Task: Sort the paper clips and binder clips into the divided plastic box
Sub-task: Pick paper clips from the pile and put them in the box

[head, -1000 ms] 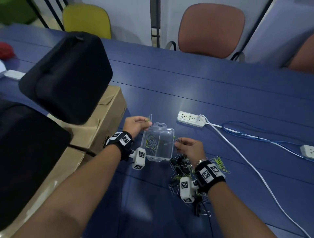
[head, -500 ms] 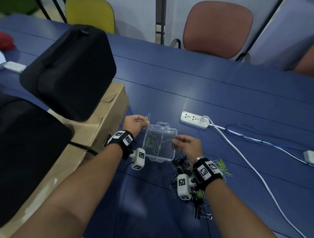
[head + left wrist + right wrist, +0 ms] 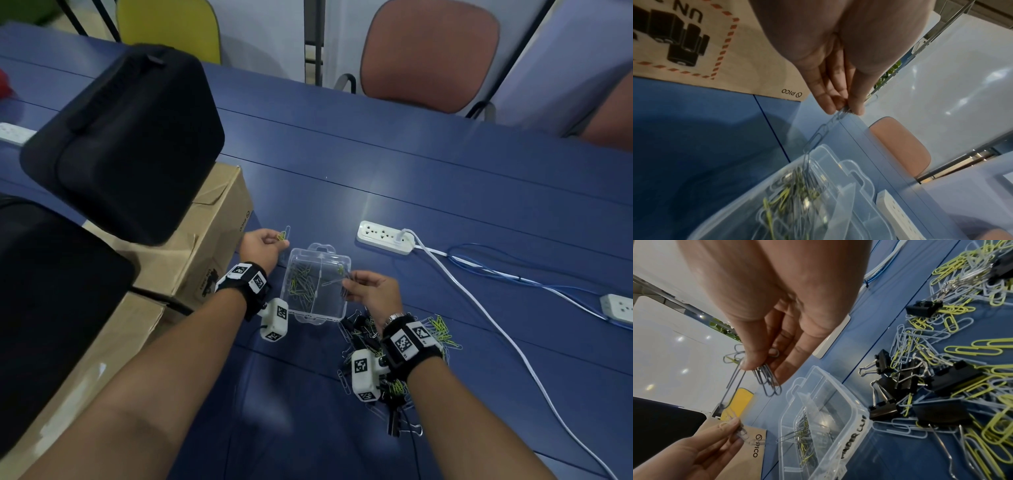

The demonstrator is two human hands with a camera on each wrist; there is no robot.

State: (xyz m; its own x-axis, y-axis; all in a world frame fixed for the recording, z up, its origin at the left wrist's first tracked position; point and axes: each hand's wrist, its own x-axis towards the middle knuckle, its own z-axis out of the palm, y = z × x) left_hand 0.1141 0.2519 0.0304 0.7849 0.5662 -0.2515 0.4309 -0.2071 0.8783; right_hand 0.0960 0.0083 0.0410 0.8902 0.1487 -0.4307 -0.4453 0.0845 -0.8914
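Observation:
A clear divided plastic box sits on the blue table between my hands, with grey and yellow-green paper clips in its left compartment. My left hand is just left of the box's far corner and pinches linked paper clips that trail down into the box. My right hand hovers over the right compartment, pinching several grey paper clips between thumb and fingers. A pile of paper clips and black binder clips lies under my right wrist, right of the box.
A cardboard box and a black case stand close on the left. Behind the clear box lies a white power strip; its white cable runs down the right side. A second strip and chairs are farther off.
My right hand has moved a little left, from the box's right edge to over its right compartment, still pinching clips. My left hand has kept its pinch beside the box.

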